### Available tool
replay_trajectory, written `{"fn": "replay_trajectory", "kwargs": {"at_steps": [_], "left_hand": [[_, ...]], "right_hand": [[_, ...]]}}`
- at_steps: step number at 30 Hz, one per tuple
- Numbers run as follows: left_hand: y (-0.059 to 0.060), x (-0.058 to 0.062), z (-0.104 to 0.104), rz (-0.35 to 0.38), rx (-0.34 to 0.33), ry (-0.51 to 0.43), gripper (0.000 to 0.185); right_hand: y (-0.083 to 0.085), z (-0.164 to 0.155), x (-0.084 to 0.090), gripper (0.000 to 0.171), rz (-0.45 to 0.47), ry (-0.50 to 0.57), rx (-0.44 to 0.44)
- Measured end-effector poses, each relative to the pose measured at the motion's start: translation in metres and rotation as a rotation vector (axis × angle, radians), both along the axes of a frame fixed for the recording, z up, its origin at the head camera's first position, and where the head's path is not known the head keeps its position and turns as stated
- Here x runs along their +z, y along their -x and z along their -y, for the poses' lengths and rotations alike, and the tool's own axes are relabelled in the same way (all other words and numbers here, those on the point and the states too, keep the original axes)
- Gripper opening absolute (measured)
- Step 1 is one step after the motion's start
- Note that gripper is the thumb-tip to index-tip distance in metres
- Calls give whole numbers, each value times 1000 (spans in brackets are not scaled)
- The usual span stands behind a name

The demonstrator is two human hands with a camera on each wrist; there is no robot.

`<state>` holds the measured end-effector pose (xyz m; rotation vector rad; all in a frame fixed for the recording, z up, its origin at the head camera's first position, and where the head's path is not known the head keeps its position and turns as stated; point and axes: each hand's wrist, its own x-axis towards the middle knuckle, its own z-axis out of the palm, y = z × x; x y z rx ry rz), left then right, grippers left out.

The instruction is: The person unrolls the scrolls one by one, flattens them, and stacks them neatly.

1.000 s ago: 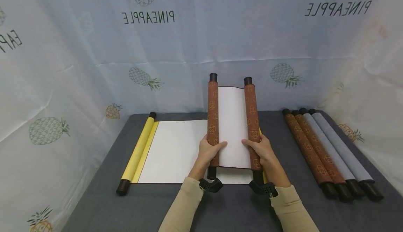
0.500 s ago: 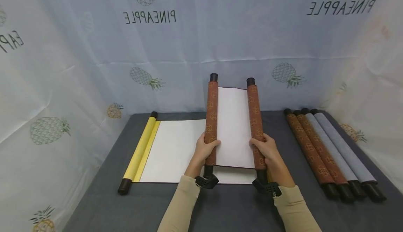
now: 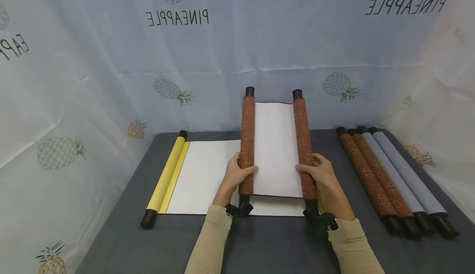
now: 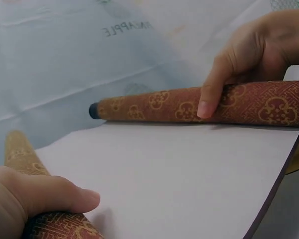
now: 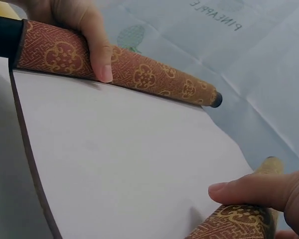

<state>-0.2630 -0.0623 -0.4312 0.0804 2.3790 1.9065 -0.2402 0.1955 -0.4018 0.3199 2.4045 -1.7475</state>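
Left hand (image 3: 237, 174) gripping the brown scroll's (image 3: 276, 148) left roller, right hand (image 3: 320, 174) gripping its right roller, white sheet showing between (hands apart), scroll hovering above yellow scroll (image 3: 168, 175) lying on table (image 3: 122, 208).

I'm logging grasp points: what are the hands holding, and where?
One brown scroll: left hand grips its left roller, right hand its right roller, both near the lower ends.

Both hands have drawn the brown scroll's (image 3: 276, 146) rollers wider apart; more white paper shows.
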Motion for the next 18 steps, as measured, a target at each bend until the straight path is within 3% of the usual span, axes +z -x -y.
{"fn": "replay_trajectory", "kwargs": {"at_steps": [5,11,18], "left_hand": [[0,1,3,46,-10,6,79],[2,3,-2,77,-3,-46,75],[1,1,-14,78,71,-88,72]], "right_hand": [[0,-1,0,85,11,-32,49],[3,4,-3,74,-17,2,119],[6,9,-8,69,7,18,2]]}}
